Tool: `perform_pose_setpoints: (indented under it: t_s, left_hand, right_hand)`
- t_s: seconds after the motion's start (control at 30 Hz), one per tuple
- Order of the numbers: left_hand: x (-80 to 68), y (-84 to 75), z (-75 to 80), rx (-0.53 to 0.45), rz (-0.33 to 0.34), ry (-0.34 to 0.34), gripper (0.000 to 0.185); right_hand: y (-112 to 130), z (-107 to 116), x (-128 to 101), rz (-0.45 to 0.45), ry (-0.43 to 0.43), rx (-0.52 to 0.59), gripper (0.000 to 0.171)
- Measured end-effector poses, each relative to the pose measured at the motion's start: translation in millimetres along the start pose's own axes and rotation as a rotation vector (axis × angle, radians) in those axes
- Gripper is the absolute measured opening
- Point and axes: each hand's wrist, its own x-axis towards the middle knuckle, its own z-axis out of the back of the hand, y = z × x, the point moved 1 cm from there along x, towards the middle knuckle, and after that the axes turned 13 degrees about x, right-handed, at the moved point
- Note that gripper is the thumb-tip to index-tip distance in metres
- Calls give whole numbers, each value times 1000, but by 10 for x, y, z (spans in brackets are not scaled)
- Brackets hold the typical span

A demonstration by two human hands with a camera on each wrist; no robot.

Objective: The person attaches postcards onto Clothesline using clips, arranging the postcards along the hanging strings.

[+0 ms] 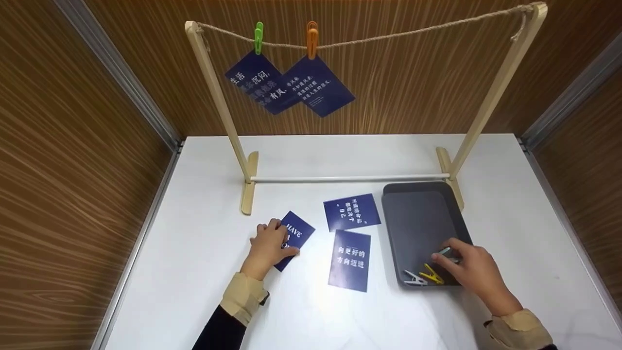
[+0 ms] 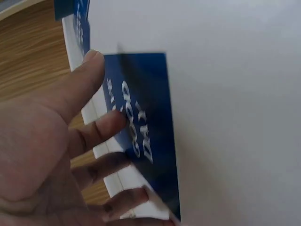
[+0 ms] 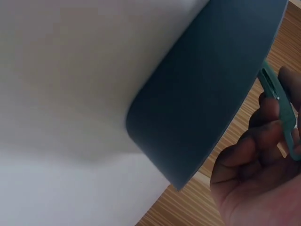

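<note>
My left hand [image 1: 268, 244] lies on the left end of a dark blue card [image 1: 297, 235] printed "HAVE", on the white table [image 1: 204, 272]. In the left wrist view the thumb and fingers of that hand [image 2: 66, 141] close on the edge of the card [image 2: 148, 127]. My right hand [image 1: 470, 270] reaches into the near end of a dark grey tray [image 1: 417, 218] and pinches a teal clip [image 1: 444, 251]. The right wrist view shows the teal clip [image 3: 281, 106] between the fingers of the right hand [image 3: 254, 174], beside the tray [image 3: 207, 89].
A yellow clip [image 1: 431, 275] and a white clip [image 1: 413, 279] lie in the tray's near corner. Two more blue cards [image 1: 351, 211] [image 1: 350, 260] lie flat mid-table. Behind stands a wooden rack [image 1: 218, 102] with a rope; a green clip [image 1: 258, 38] and an orange clip [image 1: 312, 40] hold two cards.
</note>
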Motion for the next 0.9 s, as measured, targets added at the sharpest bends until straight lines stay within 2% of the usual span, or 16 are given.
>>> perform_pose_setpoints:
  t_s: [0.13,0.23,0.5,0.67,0.9]
  left_hand:
    - [29,-83,-59,97,63,-25,55]
    - [53,-108,-68,112,92,-28,63]
    - [93,-67,-21,34,123,-37,82]
    - [102,-63,0,1,146,-29,96]
    - [129,-24,2,-1,169,-16,105]
  right_hand:
    - [-2,-24,-8,-42,9,26,27]
    - [-4,-35,-21,-81,12,45,31]
    - [11,-46,-37,-25,-88,78,18]
    - [-20,-63,-46,-19,-116,134,38]
    - [-17,-73,-95,-37,-133,226,41]
